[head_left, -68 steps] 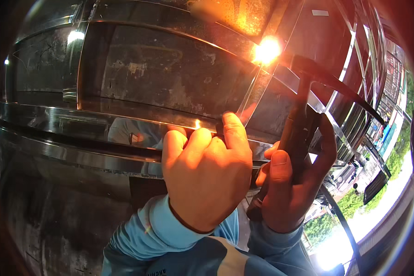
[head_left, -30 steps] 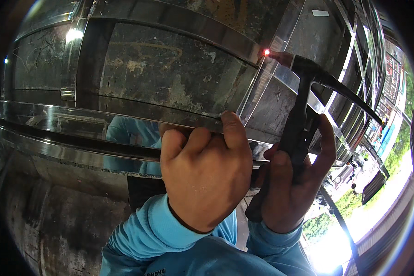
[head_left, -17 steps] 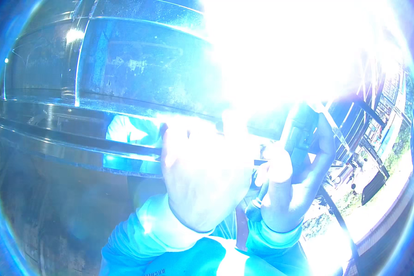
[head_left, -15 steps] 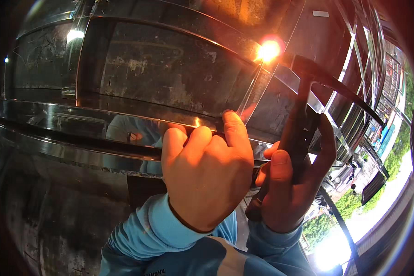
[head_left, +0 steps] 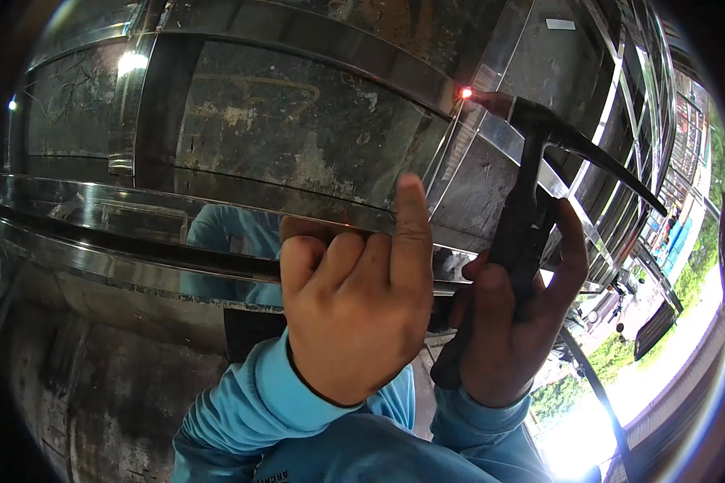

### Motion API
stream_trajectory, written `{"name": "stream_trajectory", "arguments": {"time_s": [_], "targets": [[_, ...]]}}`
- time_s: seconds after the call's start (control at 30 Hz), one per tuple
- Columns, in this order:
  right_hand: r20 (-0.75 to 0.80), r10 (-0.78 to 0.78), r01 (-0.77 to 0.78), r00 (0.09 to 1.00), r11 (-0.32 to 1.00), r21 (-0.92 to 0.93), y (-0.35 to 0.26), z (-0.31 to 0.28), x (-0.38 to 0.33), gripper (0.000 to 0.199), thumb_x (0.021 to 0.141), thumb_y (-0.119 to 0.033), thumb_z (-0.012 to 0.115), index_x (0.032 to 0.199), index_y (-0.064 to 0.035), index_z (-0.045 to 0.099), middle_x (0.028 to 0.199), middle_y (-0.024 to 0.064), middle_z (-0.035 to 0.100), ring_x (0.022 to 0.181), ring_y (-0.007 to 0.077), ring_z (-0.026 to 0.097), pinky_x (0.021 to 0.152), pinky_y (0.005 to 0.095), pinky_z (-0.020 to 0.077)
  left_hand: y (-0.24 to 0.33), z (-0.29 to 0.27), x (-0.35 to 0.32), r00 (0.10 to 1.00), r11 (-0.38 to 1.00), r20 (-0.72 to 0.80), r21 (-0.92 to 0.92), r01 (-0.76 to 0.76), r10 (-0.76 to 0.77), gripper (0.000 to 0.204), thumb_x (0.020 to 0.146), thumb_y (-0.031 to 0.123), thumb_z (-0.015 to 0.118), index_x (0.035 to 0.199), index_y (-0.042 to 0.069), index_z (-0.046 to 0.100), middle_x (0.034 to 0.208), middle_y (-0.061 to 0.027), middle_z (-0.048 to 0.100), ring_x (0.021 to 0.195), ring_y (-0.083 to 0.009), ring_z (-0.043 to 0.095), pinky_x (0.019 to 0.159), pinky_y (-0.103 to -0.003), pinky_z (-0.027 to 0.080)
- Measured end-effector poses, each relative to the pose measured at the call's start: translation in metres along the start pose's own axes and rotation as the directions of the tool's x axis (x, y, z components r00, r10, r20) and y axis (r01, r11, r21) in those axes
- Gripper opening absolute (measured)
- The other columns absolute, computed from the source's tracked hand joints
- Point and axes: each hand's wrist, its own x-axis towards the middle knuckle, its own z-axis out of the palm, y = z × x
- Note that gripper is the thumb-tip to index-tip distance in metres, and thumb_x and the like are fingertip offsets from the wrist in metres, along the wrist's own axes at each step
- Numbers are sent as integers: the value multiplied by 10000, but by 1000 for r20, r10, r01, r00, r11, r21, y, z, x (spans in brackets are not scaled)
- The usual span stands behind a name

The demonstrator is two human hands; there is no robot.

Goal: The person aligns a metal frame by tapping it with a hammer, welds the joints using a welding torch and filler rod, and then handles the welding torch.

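Note:
My right hand [head_left: 511, 330] is wrapped round the handle of a black TIG welding torch [head_left: 532, 161]. The torch's nozzle points left at a small red-hot spot [head_left: 466, 92], where two polished metal tubes meet. Its long back cap slants down to the right. My left hand [head_left: 358, 314] rests on the near shiny metal bar [head_left: 153, 233]; its index finger stretches up and the other fingers curl over the bar. The fingertips behind the bar are hidden.
A scuffed dark board [head_left: 274, 121] lies behind the tubes of the metal frame. On the left a cross tube [head_left: 125, 105] joins the frame. More shiny tubes [head_left: 620, 88] stand at the right, with bright outdoor ground and greenery [head_left: 612, 362] beyond.
The bright welding arc has died down to a small red glow, and its orange light has left my hands. My left index finger has straightened and lifted. My right hand has hardly moved.

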Motion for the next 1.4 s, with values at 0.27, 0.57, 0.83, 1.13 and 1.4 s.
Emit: {"name": "stream_trajectory", "arguments": {"time_s": [0.27,0.57,0.83,1.13,1.4], "targets": [[46,-80,78,996,996,30,8,-2,0,728,982,8,546,1610,-45,181,1000,152,645,620,70,586,511,216,394,-8,5,-5,993,992,-3,41,-115,116,632,805,53,726,1427,4,628,638,23,598,594,-125,550,682,-358,369],[24,-85,84,996,996,42,1,1,5,716,978,19,533,1603,-13,186,1072,170,641,673,104,610,550,248,440,-10,1,0,994,994,-22,-20,-109,108,544,791,81,724,1330,18,698,653,21,598,628,-147,574,682,-368,377],[0,4,-4,1000,1000,22,-1,3,-2,761,994,-23,567,1618,-26,130,923,133,658,622,90,561,556,238,410,-2,3,-1,998,998,42,26,-54,53,524,777,94,717,1294,8,708,606,20,487,595,-150,513,707,-364,355],[-18,-5,5,1000,1000,-1,-3,5,-3,755,979,9,558,1621,-46,163,894,121,644,612,83,568,542,235,403,-6,7,-4,997,997,-23,1,-71,71,586,778,45,715,1361,4,667,673,16,617,636,-140,571,712,-371,355],[15,2,-1,1000,999,-38,-3,1,-1,737,983,3,547,1617,-41,174,1077,183,665,668,95,596,563,231,420,-5,3,-1,998,998,16,-36,-60,60,565,787,46,717,1349,4,676,682,13,620,643,-152,577,722,-382,362]]}}
